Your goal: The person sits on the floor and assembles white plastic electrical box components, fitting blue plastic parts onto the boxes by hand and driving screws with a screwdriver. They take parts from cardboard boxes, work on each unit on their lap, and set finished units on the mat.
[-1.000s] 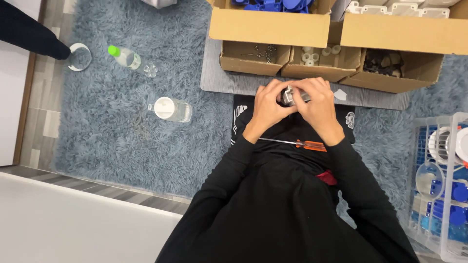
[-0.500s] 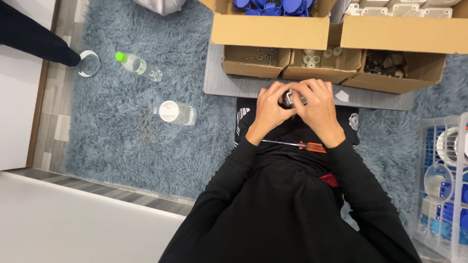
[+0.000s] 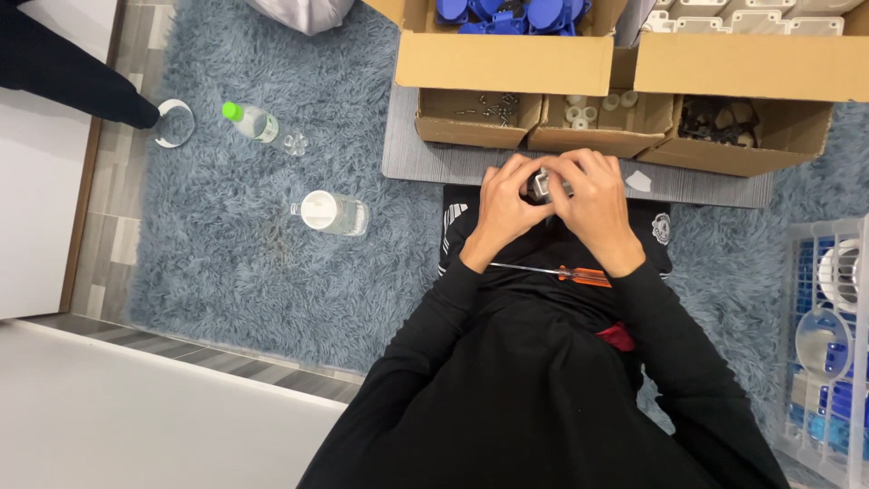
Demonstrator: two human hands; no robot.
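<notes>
A grey mat [image 3: 425,161] was laid on the shaggy blue-grey rug [image 3: 226,263], and all places below are told from this mat. On its far edge three small open cardboard boxes were set in a row: one with screws [image 3: 478,116], one with small white rings [image 3: 599,119], one with black parts [image 3: 738,131]. Behind them two bigger cartons were seen, one with blue parts [image 3: 507,41] and one with white parts [image 3: 751,45]. Left of the mat, on the rug, a clear jar with a white lid [image 3: 331,212] was lying on its side, and further left a bottle with a green cap [image 3: 252,122] and a roll of clear tape [image 3: 174,123] were seen. Well to the right of the mat a white wire basket [image 3: 828,344] with blue and white pieces was placed. On the near side of the mat, across the lap, a screwdriver with an orange handle [image 3: 554,271] was resting under the wrists.

The rug was bordered by a wooden floor [image 3: 104,226] on the left, and a dark sleeve or leg of another person [image 3: 72,77] was seen at the upper left corner.

Over the near edge of the mat the left hand [image 3: 505,210] and the right hand [image 3: 593,206] were brought together, fingers curled, and a small grey part [image 3: 543,185] was gripped between them. The part was mostly hidden by the fingers, so its shape could not be told. Both arms were covered by black sleeves.
</notes>
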